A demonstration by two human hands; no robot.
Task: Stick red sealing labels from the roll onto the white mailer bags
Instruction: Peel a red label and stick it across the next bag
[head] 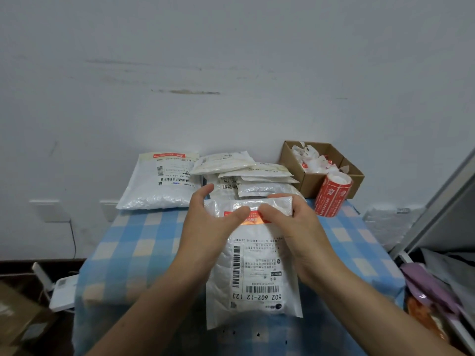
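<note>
A white mailer bag (253,273) with a shipping slip lies lengthwise on the blue checked tablecloth (133,242). A red sealing label (253,219) sits across its far end. My left hand (208,224) and my right hand (293,227) both grip that far end, thumbs pressing on the label from either side and fingers curled behind the bag's edge. The roll of red labels (332,195) stands at the right, leaning against a cardboard box.
A large white mailer with a red label (159,181) lies at the back left. A pile of several white mailers (246,176) sits behind my hands. The cardboard box (308,181) holds crumpled backing paper. A shelf unit (442,265) stands at the right.
</note>
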